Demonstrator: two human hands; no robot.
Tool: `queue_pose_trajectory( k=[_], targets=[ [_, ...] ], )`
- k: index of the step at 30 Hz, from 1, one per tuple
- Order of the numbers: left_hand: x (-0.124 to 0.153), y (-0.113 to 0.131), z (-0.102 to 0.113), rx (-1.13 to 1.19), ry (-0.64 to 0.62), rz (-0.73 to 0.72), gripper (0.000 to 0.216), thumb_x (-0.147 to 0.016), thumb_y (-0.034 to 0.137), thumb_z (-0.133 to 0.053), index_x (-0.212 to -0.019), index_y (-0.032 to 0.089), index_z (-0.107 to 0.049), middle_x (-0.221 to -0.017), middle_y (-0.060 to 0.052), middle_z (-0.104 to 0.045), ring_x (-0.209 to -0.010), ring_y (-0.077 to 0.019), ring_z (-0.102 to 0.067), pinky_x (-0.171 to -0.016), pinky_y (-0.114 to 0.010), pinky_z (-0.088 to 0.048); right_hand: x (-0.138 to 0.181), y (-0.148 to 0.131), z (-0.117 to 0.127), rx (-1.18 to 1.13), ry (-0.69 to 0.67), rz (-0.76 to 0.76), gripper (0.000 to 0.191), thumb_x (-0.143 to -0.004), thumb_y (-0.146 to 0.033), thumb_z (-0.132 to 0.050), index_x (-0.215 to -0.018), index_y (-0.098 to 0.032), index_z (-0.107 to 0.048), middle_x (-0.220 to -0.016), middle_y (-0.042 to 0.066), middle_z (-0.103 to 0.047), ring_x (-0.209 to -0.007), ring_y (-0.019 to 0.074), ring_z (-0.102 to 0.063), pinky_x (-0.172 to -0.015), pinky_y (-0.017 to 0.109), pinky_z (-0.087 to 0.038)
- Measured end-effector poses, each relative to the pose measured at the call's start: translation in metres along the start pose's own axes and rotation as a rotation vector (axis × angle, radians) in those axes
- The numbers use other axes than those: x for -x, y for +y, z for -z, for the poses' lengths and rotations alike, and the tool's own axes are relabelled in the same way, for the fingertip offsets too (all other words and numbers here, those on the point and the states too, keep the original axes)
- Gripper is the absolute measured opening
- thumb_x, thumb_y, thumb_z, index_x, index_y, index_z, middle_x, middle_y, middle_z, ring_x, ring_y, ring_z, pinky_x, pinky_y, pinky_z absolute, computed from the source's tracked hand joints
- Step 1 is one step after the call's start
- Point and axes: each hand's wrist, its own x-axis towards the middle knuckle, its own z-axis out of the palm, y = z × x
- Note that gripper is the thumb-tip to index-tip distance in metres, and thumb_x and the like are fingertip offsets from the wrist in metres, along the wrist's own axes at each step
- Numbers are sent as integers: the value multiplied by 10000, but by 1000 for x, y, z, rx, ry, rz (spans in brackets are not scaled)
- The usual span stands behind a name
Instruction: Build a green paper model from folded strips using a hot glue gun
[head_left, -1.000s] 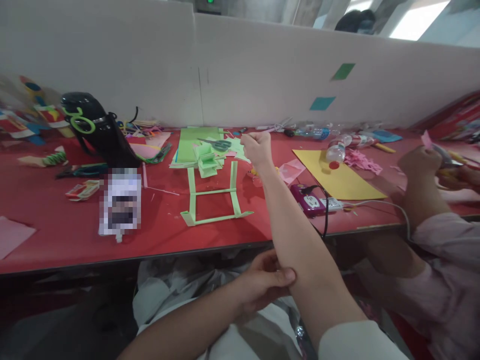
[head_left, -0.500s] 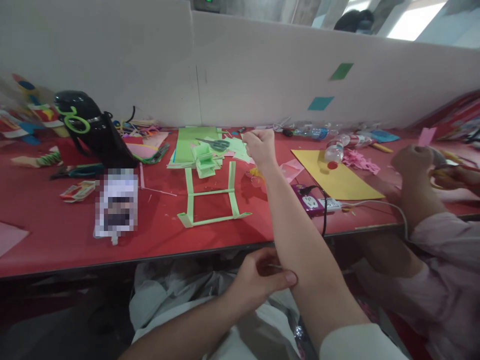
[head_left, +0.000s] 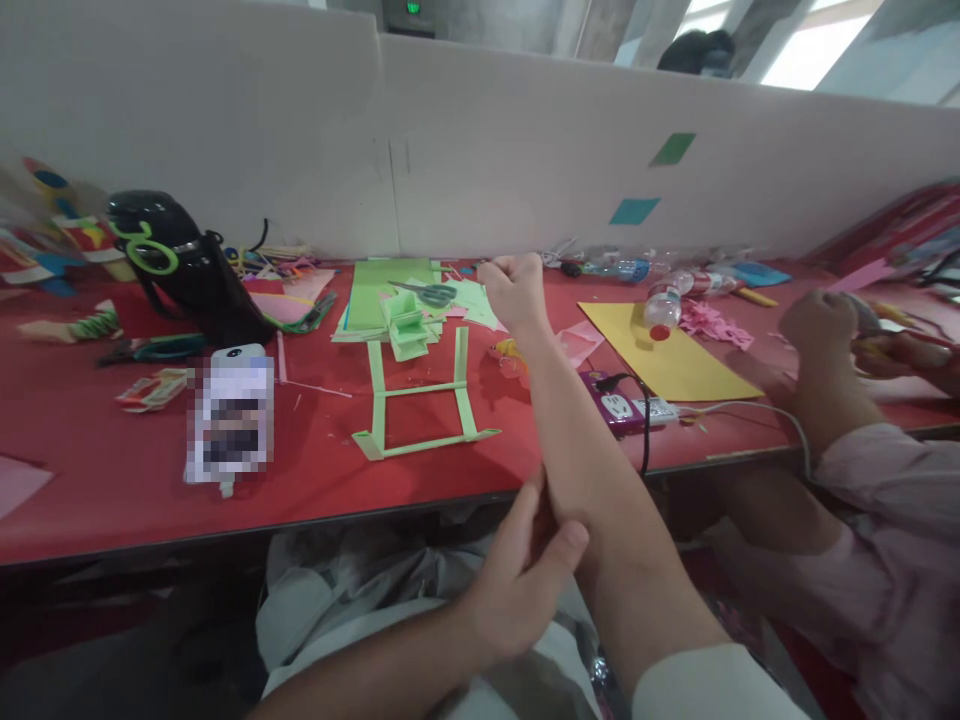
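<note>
My right hand (head_left: 514, 290) is a closed fist held over the red table, with nothing showing in it. Below it, my left hand (head_left: 521, 585) is wrapped round my right forearm (head_left: 600, 510), thumb on the near side and fingers partly hidden beneath. Left of the fist lies a light green folded paper frame (head_left: 420, 388) with two long strips and two crossbars. A pleated green paper piece (head_left: 409, 325) sits just behind the frame. Scissors (head_left: 426, 293) with dark handles rest on green paper sheets (head_left: 386, 280).
A phone (head_left: 232, 415) and a black bottle pouch (head_left: 187, 265) are at left. On the right are a purple power strip (head_left: 615, 405), a yellow sheet (head_left: 690, 365), a plastic bottle (head_left: 664, 310) and pink shreds (head_left: 716, 325). A co-worker's hand (head_left: 821, 325) works at far right.
My left hand has shifted its hold on the right forearm, turning and laying its fingers closer against it. My right fist stays raised. The camera view has tilted slightly.
</note>
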Motion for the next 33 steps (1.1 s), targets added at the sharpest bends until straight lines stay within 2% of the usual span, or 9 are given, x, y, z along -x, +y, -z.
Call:
queue_pose_trajectory(
  k=[3, 8, 12, 17, 25, 29, 33],
  targets=[
    [-21, 9, 0, 18, -38, -55, 674, -854, 471, -710, -1412, 149, -511, -1427, -173, -568, -1349, -305, -514, -1154, -427, -378, -6, -14, 1, -158, 56, -66, 484, -797, -127, -585, -548, -234, -184, -533, -73, -112, -452, 51, -127, -403, 241, -119],
    [-51, 13, 8, 142, -144, 97, 712, -617, 385, -901, -1226, 117, -646, -1236, -186, -688, -1170, -354, -641, -1003, -441, -490, -12, -43, 19, -587, 13, -346, 470, -877, -191, -497, -620, -246, -107, -518, -81, -67, -400, 79, -125, -367, 261, -224],
    [-61, 12, 9, 229, -221, 135, 732, -552, 453, -907, -1143, 79, -692, -1130, -208, -721, -1099, -365, -674, -970, -442, -506, -6, -55, 28, -731, 26, -357, 465, -906, -182, -447, -597, -248, -105, -504, -75, -62, -378, 82, -130, -368, 265, -251],
    [-61, 13, 5, 163, -43, 147, 719, -481, 347, -948, -1105, 90, -702, -1064, -174, -739, -1005, -318, -700, -904, -410, -535, 3, -49, 22, -777, 44, -394, 500, -899, -210, -518, -591, -250, -126, -481, -85, -68, -370, 75, -131, -356, 259, -229],
    [-58, 14, 1, 131, 53, 79, 596, -503, 339, -954, -984, 82, -714, -904, -103, -732, -805, -200, -678, -768, -315, -537, 11, -46, 8, -867, 69, -496, 533, -840, -204, -616, -589, -245, -147, -464, -105, -88, -365, 60, -126, -351, 252, -172],
    [-51, 9, -3, 153, 102, 81, 701, -506, 343, -956, -1103, 107, -674, -1009, -113, -729, -852, -201, -673, -783, -320, -537, 6, -48, 8, -847, 69, -484, 530, -819, -164, -623, -587, -246, -153, -463, -109, -87, -367, 58, -111, -359, 251, -157],
    [-46, 5, 0, 146, 20, 153, 797, -445, 249, -975, -1171, 138, -666, -1126, -131, -724, -947, -232, -679, -824, -326, -534, -1, -45, 18, -887, 68, -489, 511, -838, -177, -605, -591, -249, -163, -471, -104, -65, -371, 67, -113, -354, 253, -166]
  ],
)
